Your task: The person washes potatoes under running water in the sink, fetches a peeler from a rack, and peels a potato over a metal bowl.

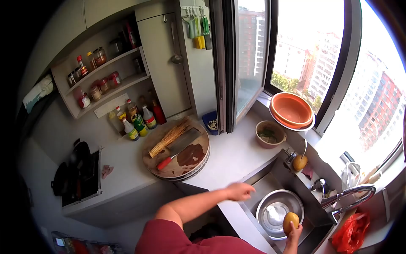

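Observation:
My right hand [294, 235] is closed around a potato [290, 223], over the near side of a metal basin [264, 214]. The basin stands in the steel sink [263, 185] and its bottom shines. Over the sink's left edge hovers my left hand [240, 191], its fingers partly stretched out with nothing visible in them. A second potato-like thing [300, 162] sits on the ledge behind the sink. The curved faucet [351, 194] rises to the right of the basin.
Left of the sink, a round chopping board [196, 164] bears a cleaver [182, 142] and a straw brush [170, 137]. A strainer basket [270, 131] with greens and orange basins [292, 109] stand by the open window. A red plastic bag [352, 232] lies at right.

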Demonstrator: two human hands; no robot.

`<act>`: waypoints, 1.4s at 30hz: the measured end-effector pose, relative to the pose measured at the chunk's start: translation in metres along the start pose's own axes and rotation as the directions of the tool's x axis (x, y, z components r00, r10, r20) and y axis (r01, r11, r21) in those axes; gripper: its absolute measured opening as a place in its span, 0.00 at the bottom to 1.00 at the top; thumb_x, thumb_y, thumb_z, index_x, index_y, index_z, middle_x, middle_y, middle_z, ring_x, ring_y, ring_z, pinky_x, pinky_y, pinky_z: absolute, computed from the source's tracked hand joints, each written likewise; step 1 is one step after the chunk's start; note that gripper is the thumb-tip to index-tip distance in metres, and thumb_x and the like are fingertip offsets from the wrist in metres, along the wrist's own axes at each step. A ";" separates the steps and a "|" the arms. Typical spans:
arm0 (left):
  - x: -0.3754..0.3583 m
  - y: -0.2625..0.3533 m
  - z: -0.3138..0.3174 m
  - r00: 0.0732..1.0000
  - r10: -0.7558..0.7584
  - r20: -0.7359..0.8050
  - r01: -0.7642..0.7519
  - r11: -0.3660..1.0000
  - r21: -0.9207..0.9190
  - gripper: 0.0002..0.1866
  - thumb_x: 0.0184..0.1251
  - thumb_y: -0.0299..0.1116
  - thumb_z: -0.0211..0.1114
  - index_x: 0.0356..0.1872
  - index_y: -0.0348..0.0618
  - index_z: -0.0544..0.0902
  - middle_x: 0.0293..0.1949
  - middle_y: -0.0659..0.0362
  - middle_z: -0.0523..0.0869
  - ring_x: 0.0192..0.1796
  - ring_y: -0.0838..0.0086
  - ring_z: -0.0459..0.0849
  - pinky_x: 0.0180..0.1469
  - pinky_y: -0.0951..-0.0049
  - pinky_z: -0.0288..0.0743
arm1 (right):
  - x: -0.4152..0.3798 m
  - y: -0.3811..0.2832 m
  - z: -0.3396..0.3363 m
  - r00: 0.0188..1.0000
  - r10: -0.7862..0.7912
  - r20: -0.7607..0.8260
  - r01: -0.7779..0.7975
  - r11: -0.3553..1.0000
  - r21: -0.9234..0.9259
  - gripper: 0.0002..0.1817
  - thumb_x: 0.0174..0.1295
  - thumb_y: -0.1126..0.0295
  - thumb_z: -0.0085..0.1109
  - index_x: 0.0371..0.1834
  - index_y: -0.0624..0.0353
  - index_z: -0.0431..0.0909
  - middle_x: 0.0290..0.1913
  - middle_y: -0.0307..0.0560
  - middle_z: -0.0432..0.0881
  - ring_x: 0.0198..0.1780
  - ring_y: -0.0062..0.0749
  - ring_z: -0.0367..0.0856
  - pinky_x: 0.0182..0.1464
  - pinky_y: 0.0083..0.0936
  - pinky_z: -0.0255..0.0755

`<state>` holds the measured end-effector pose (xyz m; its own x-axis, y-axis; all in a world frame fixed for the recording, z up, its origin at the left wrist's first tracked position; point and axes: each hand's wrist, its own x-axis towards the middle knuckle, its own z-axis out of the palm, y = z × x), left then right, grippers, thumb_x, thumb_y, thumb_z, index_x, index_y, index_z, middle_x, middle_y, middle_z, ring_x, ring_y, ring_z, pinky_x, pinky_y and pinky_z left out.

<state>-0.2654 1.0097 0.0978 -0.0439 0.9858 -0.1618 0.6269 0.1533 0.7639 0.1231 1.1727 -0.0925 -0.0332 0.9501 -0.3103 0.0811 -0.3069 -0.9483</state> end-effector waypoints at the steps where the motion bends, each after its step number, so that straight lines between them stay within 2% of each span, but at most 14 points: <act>1: -0.007 -0.009 -0.036 0.989 -0.001 -0.148 -0.004 0.999 -0.038 0.18 0.59 0.34 0.64 0.52 0.47 0.78 0.41 0.54 0.84 0.42 0.65 0.83 0.46 0.65 0.75 | -0.003 -0.007 0.003 0.999 0.054 0.000 -0.053 0.998 0.039 0.32 0.51 0.63 0.72 0.57 0.51 0.63 0.52 0.47 0.72 0.49 0.42 0.76 0.41 0.42 0.79; 4: -0.021 -0.042 -0.171 0.796 0.006 -0.605 -0.063 0.995 -0.073 0.11 0.60 0.36 0.65 0.41 0.45 0.81 0.29 0.57 0.83 0.32 0.69 0.82 0.36 0.67 0.74 | -0.030 -0.033 0.017 0.990 0.141 -0.003 -0.139 0.982 0.124 0.33 0.51 0.68 0.73 0.58 0.57 0.64 0.52 0.48 0.73 0.49 0.36 0.76 0.47 0.36 0.77; 5: -0.022 -0.052 -0.225 0.681 0.034 -0.731 -0.067 0.998 -0.017 0.09 0.60 0.37 0.65 0.37 0.44 0.82 0.25 0.58 0.83 0.29 0.71 0.81 0.32 0.68 0.74 | -0.035 -0.031 0.020 0.985 0.169 0.035 -0.172 0.974 0.147 0.34 0.52 0.62 0.71 0.59 0.48 0.60 0.55 0.45 0.70 0.50 0.45 0.76 0.38 0.48 0.80; 6: -0.022 -0.062 -0.280 0.554 0.074 -0.829 -0.043 0.997 0.060 0.09 0.61 0.38 0.66 0.33 0.43 0.83 0.21 0.59 0.83 0.25 0.73 0.81 0.29 0.69 0.74 | -0.030 -0.022 0.016 0.978 0.209 0.009 -0.208 0.966 0.151 0.32 0.54 0.57 0.69 0.60 0.45 0.64 0.55 0.42 0.73 0.51 0.41 0.76 0.39 0.41 0.80; 7: -0.018 -0.080 -0.338 0.395 0.157 -0.905 0.104 0.971 0.214 0.10 0.61 0.40 0.66 0.32 0.45 0.83 0.21 0.59 0.82 0.23 0.72 0.80 0.27 0.68 0.72 | -0.034 -0.022 0.023 0.975 0.220 -0.003 -0.216 0.960 0.179 0.32 0.54 0.56 0.69 0.60 0.45 0.64 0.54 0.42 0.73 0.51 0.41 0.76 0.39 0.41 0.80; 10: -0.012 -0.064 -0.487 0.042 0.183 -0.982 0.261 0.947 0.188 0.10 0.58 0.42 0.67 0.37 0.50 0.85 0.24 0.59 0.84 0.30 0.65 0.84 0.33 0.65 0.76 | -0.052 -0.044 0.067 0.970 0.241 -0.023 -0.223 0.928 0.298 0.31 0.54 0.55 0.69 0.60 0.45 0.66 0.54 0.42 0.74 0.50 0.41 0.77 0.39 0.40 0.80; 12: -0.005 -0.050 -0.558 -0.022 0.277 -0.961 0.175 0.947 0.269 0.13 0.58 0.43 0.67 0.40 0.49 0.85 0.27 0.59 0.85 0.31 0.65 0.84 0.35 0.64 0.77 | -0.073 -0.065 0.102 0.967 0.250 -0.038 -0.219 0.902 0.372 0.31 0.54 0.54 0.68 0.60 0.45 0.67 0.54 0.42 0.74 0.50 0.41 0.77 0.39 0.39 0.80; 18: 0.043 -0.019 -0.652 -0.122 0.245 -0.962 0.265 0.942 0.207 0.21 0.55 0.50 0.68 0.43 0.45 0.83 0.39 0.53 0.87 0.43 0.58 0.86 0.44 0.61 0.79 | -0.112 -0.096 0.162 0.960 0.268 -0.077 -0.201 0.856 0.477 0.30 0.55 0.51 0.68 0.60 0.45 0.70 0.53 0.43 0.76 0.50 0.40 0.78 0.40 0.37 0.80; 24: 0.061 -0.018 -0.671 -0.061 0.035 -0.998 0.335 0.942 0.013 0.18 0.54 0.48 0.69 0.37 0.45 0.86 0.38 0.53 0.88 0.42 0.58 0.87 0.41 0.59 0.80 | -0.129 -0.101 0.183 0.960 0.261 -0.101 -0.171 0.834 0.525 0.29 0.56 0.49 0.67 0.60 0.45 0.73 0.53 0.42 0.77 0.50 0.39 0.78 0.40 0.35 0.80; 27: 0.061 -0.020 -0.674 -0.043 0.039 -0.998 0.354 0.935 0.021 0.17 0.53 0.48 0.68 0.33 0.45 0.87 0.34 0.52 0.88 0.40 0.58 0.87 0.40 0.60 0.80 | -0.134 -0.107 0.191 0.952 0.286 -0.105 -0.179 0.803 0.568 0.28 0.57 0.50 0.66 0.59 0.45 0.73 0.51 0.41 0.78 0.49 0.38 0.79 0.40 0.34 0.79; 34: 0.061 0.005 -0.672 -0.027 0.124 -0.992 0.093 0.988 0.121 0.17 0.49 0.48 0.63 0.30 0.44 0.85 0.32 0.54 0.88 0.37 0.59 0.87 0.39 0.62 0.79 | -0.146 -0.110 0.190 0.954 0.286 -0.089 -0.180 0.785 0.593 0.30 0.55 0.48 0.66 0.60 0.44 0.72 0.54 0.40 0.77 0.51 0.36 0.77 0.42 0.34 0.79; 38: 0.053 0.028 -0.675 0.035 0.187 -0.982 0.059 0.980 0.189 0.18 0.49 0.48 0.64 0.33 0.43 0.83 0.34 0.54 0.87 0.40 0.58 0.86 0.43 0.62 0.78 | -0.125 -0.078 0.171 0.957 0.280 -0.082 -0.171 0.766 0.619 0.30 0.55 0.49 0.66 0.60 0.42 0.70 0.54 0.39 0.76 0.51 0.36 0.77 0.41 0.35 0.78; 41: 0.056 0.028 -0.686 0.006 0.269 -0.963 -0.022 0.963 0.269 0.19 0.49 0.49 0.64 0.32 0.42 0.82 0.32 0.52 0.87 0.40 0.57 0.86 0.44 0.61 0.78 | -0.096 -0.038 0.145 0.968 0.248 -0.029 -0.164 0.719 0.676 0.29 0.55 0.49 0.65 0.59 0.41 0.69 0.53 0.39 0.76 0.51 0.36 0.77 0.40 0.35 0.77; 42: 0.052 0.030 -0.683 -0.032 0.304 -0.952 -0.045 0.951 0.305 0.20 0.50 0.49 0.65 0.32 0.41 0.82 0.32 0.50 0.87 0.40 0.55 0.86 0.45 0.60 0.78 | -0.106 -0.047 0.159 0.975 0.213 -0.057 -0.126 0.750 0.650 0.28 0.56 0.43 0.61 0.58 0.38 0.73 0.52 0.37 0.79 0.50 0.33 0.77 0.42 0.32 0.75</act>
<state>-0.7803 1.1122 0.5385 -0.5486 0.0797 0.8323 0.8358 0.0805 0.5432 -0.0356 1.0772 -0.0252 0.0416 0.8643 -0.5013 -0.5823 -0.3867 -0.7151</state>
